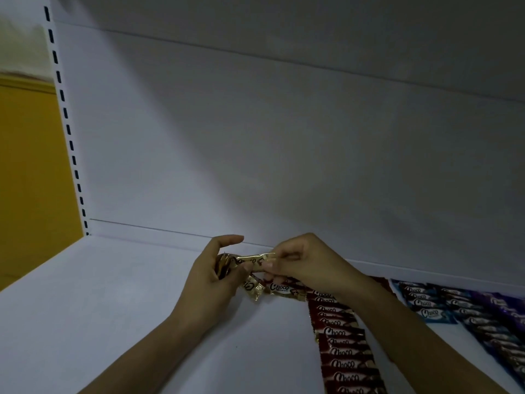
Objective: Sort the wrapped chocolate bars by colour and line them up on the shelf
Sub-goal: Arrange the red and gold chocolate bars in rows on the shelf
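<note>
Lined up on shelf (113, 308): red row (343, 345), blue row (423, 304), purple row (494, 317). Gold barely started: two loose gold bars (272, 289) beside red row, gold bunch (223, 265) gripped in left hand (210, 282), one gold bar (251, 259) pinched by right hand (301, 260).

The head-worn camera is looking forward and down onto the white shelf (113, 308) from close by. It is facing the back panel (284, 137).

The gold bar (252, 261) I hold carries dark Choco lettering on white. The red bars (345, 336) are lettered white. Others are blue bars (423, 302) and purple bars (500, 331). The shelf (113, 294) is white, the wall (28, 166) yellow.
</note>
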